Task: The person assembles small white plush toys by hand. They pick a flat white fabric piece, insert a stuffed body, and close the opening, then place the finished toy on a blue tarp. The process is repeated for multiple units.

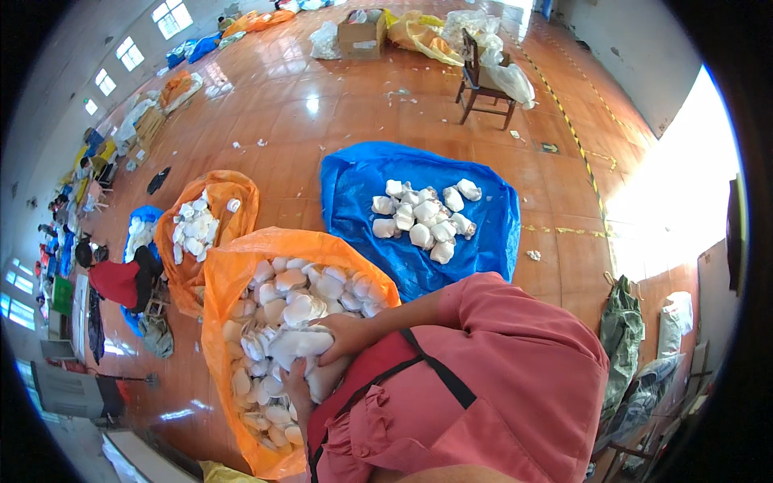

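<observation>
Both my hands hold a smooth white bundle of what look like cup-shaped pads (294, 346) over an orange sack. My right hand (345, 334) is closed over its upper side, fingers on top. Lower down, my left hand (297, 388) grips its underside, fingers partly visible. Below and around them lie many loose white and cream pads (322, 283) filling the wide-mouthed orange sack (221, 282). Whether the bundle is one pad or several nested together I cannot tell. To the right, several rounded white bundles (425, 211) are heaped on a blue sheet (354, 181).
Another orange sack (245, 189) with white pieces stands beyond mine on the left. A person in red (117, 278) sits there. A wooden chair (475, 84) and a cardboard box (361, 39) stand farther off. A dark green bag (622, 330) leans at the right.
</observation>
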`<act>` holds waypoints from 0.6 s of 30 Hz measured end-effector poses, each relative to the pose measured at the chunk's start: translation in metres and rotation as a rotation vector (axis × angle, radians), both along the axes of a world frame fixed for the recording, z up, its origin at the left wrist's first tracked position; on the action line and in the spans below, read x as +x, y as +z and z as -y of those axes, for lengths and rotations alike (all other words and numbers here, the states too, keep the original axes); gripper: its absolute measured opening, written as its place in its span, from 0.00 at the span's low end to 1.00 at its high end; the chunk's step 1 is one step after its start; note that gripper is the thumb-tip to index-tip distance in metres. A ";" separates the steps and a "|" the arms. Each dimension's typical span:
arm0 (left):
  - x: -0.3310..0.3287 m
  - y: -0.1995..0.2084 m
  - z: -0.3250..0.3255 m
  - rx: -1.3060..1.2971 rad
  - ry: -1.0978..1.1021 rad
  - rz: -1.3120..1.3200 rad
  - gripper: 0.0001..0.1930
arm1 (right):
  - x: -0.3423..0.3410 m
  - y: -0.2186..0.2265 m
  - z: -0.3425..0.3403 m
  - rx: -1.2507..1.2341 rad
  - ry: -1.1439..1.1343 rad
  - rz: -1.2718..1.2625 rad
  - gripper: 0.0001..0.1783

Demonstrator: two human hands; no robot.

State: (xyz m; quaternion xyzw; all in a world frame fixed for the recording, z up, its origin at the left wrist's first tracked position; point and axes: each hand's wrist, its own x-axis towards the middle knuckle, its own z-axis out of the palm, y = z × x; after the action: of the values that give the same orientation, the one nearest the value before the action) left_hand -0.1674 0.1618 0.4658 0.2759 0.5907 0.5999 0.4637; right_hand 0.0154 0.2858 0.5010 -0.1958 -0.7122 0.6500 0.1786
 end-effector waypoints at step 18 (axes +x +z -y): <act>0.030 0.041 -0.019 -0.122 0.096 0.227 0.19 | -0.005 -0.038 -0.023 -0.192 0.169 0.016 0.42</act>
State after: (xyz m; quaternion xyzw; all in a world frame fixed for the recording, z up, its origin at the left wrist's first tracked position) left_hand -0.1369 0.1810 0.5073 0.1490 0.5824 0.6118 0.5140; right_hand 0.0099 0.3084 0.4630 -0.1563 -0.6621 0.7264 0.0979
